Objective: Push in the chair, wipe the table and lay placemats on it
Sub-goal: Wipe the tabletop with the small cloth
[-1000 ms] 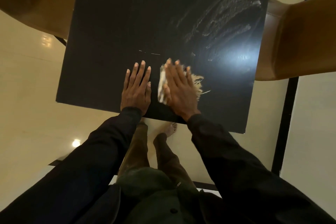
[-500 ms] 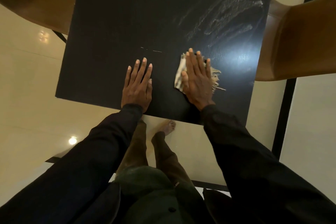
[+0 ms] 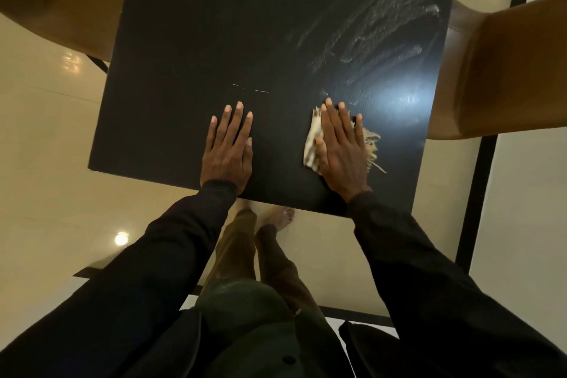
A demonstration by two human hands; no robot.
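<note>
A black square table [image 3: 214, 24] fills the upper middle of the head view. My right hand [image 3: 340, 147] presses flat, fingers straight, on a pale fringed cloth [image 3: 311, 144] near the table's front right edge. My left hand [image 3: 228, 150] rests flat on the bare tabletop near the front edge, a hand's width left of the cloth. Wet wipe streaks [image 3: 377, 31] shine at the far right of the tabletop. A brown chair [image 3: 503, 70] stands at the table's right side, and another brown chair [image 3: 58, 0] at the far left corner.
The floor is glossy cream tile [image 3: 46, 147] with a light reflection. A dark vertical strip [image 3: 478, 178] runs down the right, beside a pale wall. My legs and bare feet [image 3: 282, 218] stand just before the table's front edge.
My right hand has slid the cloth to the right along the front of the table, away from my left hand. My left hand has stayed in place.
</note>
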